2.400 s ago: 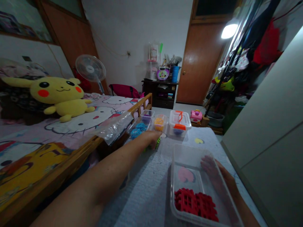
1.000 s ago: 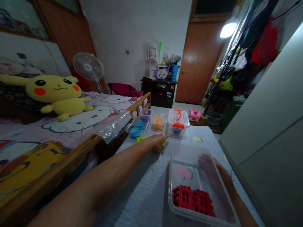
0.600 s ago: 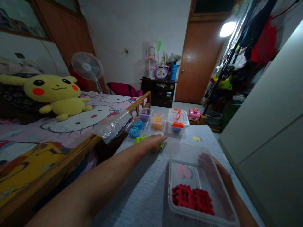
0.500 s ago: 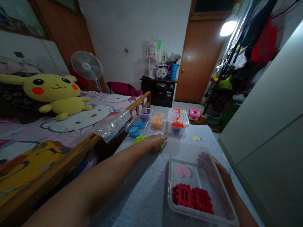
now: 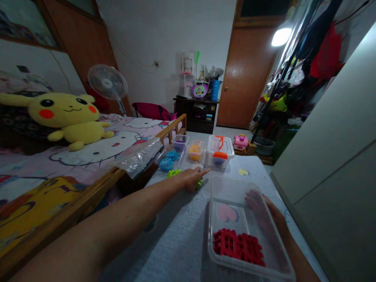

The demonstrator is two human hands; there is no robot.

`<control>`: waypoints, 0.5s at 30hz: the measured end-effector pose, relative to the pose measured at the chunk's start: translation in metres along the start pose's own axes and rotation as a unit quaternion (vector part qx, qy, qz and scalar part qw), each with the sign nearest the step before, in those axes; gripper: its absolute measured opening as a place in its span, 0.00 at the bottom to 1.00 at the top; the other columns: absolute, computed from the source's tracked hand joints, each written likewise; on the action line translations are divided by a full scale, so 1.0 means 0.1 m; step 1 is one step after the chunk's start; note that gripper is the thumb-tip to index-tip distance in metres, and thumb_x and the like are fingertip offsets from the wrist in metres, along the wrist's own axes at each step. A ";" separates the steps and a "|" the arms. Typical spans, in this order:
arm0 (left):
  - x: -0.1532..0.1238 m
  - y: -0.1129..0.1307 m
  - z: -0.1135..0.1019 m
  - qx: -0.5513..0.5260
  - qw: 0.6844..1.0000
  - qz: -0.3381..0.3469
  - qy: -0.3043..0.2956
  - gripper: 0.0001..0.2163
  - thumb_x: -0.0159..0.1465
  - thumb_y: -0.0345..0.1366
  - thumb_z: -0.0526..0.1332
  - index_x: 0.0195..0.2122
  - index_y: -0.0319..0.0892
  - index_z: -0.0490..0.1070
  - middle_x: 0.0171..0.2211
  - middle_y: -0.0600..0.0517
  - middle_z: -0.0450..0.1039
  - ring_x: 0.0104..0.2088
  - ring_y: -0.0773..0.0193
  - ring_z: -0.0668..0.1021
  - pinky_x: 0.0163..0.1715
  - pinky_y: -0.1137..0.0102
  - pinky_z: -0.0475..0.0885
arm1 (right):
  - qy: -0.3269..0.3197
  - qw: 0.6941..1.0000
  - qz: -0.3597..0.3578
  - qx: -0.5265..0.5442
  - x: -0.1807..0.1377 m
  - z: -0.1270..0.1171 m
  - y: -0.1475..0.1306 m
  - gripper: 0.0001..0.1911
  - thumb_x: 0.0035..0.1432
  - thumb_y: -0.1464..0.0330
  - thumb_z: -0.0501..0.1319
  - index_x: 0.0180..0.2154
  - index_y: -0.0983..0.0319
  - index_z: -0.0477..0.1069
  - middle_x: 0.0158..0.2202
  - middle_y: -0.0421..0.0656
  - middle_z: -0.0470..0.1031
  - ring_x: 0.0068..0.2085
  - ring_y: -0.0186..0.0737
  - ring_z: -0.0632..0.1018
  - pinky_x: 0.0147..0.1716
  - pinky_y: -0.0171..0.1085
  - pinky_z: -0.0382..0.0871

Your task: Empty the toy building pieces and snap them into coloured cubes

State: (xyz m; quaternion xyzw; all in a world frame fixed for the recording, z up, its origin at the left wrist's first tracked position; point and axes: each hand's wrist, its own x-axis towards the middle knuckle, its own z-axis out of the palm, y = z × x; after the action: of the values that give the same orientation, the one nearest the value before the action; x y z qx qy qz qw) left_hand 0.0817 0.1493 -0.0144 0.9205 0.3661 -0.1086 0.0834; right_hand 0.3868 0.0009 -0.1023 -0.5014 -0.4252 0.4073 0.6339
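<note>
Where the near end of the surface comes closest to the wearer, a large clear tub sits open, long axis running away and a little leftward; two red lattice pieces lie side by side at its near end. Right hand outside the tub, fingers extended and unclenched along its right wall, seen partly through the plastic; not closed on anything. Farther out, left hand at the end of a long reach from lower left, fingers bent down, one digit stretched toward the right. A green piece shows just under its right side; contact likely, but cannot tell whether it is gripped. Key relation: that piece lies left of the tub's far end, near it, with the left hand right over it and the right hand across the tub. Second green piece just beyond the forearm. Past these: blue pieces in a shallow clear tray; right of it, a small container of yellow pieces; then a white-lidded box with orange latches. Behind the tray, a container with something purple. Farthest: dark cabinet, closed door.
</note>
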 end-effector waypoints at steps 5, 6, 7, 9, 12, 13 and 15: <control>-0.05 0.04 0.03 0.002 1.000 0.004 0.022 0.52 0.47 0.31 0.65 0.68 0.54 0.33 0.59 0.44 0.58 0.47 0.52 0.76 0.43 0.65 0.72 | -0.010 0.999 0.020 0.042 -0.01 0.07 -0.02 0.17 0.44 0.60 0.70 0.39 0.55 0.79 0.45 0.46 0.79 0.48 0.59 0.77 0.48 0.55 0.71; -0.06 0.05 0.03 0.004 1.000 0.003 0.027 0.52 0.47 0.31 0.65 0.68 0.53 0.32 0.59 0.44 0.58 0.47 0.52 0.77 0.43 0.65 0.72 | -0.007 0.999 0.023 0.041 -0.01 0.08 -0.03 0.17 0.44 0.60 0.69 0.39 0.55 0.79 0.45 0.46 0.80 0.47 0.58 0.77 0.48 0.55 0.71; -0.08 0.05 0.04 0.004 0.999 0.002 0.033 0.52 0.47 0.31 0.65 0.68 0.53 0.32 0.59 0.44 0.58 0.46 0.52 0.77 0.42 0.65 0.73 | -0.002 0.999 0.025 0.038 -0.01 0.09 -0.03 0.17 0.44 0.60 0.69 0.39 0.55 0.79 0.44 0.46 0.80 0.47 0.58 0.77 0.47 0.55 0.71; -0.10 0.05 0.03 0.000 0.999 -0.003 0.045 0.52 0.48 0.31 0.65 0.67 0.54 0.32 0.59 0.44 0.57 0.45 0.52 0.77 0.42 0.65 0.73 | 0.002 0.999 0.021 0.031 -0.01 0.08 -0.04 0.16 0.43 0.61 0.70 0.38 0.55 0.79 0.44 0.46 0.80 0.47 0.58 0.77 0.48 0.54 0.71; -0.15 0.03 -0.05 -0.028 0.997 -0.008 0.069 0.52 0.49 0.33 0.66 0.67 0.55 0.30 0.61 0.45 0.55 0.47 0.53 0.77 0.44 0.65 0.72 | -0.006 0.999 0.005 0.035 -0.01 0.05 -0.05 0.15 0.43 0.61 0.70 0.37 0.56 0.79 0.45 0.46 0.80 0.48 0.57 0.77 0.50 0.54 0.69; -0.17 0.03 -0.11 -0.042 0.996 -0.008 0.082 0.53 0.49 0.33 0.66 0.67 0.54 0.29 0.62 0.45 0.55 0.49 0.52 0.76 0.46 0.65 0.71 | -0.010 0.999 0.002 0.038 -0.01 0.04 -0.05 0.15 0.43 0.61 0.70 0.37 0.56 0.79 0.45 0.45 0.79 0.49 0.57 0.76 0.50 0.54 0.69; -0.23 0.04 -0.28 -0.069 0.991 -0.004 0.118 0.53 0.50 0.34 0.66 0.67 0.52 0.28 0.63 0.44 0.53 0.55 0.50 0.71 0.51 0.63 0.68 | -0.013 0.999 0.006 0.039 -0.02 0.04 -0.06 0.16 0.43 0.61 0.69 0.38 0.56 0.79 0.45 0.45 0.79 0.48 0.57 0.77 0.50 0.53 0.69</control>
State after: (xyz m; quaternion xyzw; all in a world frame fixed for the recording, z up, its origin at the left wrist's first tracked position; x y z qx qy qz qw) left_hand 0.0720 0.1371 0.0185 0.9174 0.3836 0.0255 0.1027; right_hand 0.3826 -0.0011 -0.0957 -0.4734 -0.4140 0.4341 0.6450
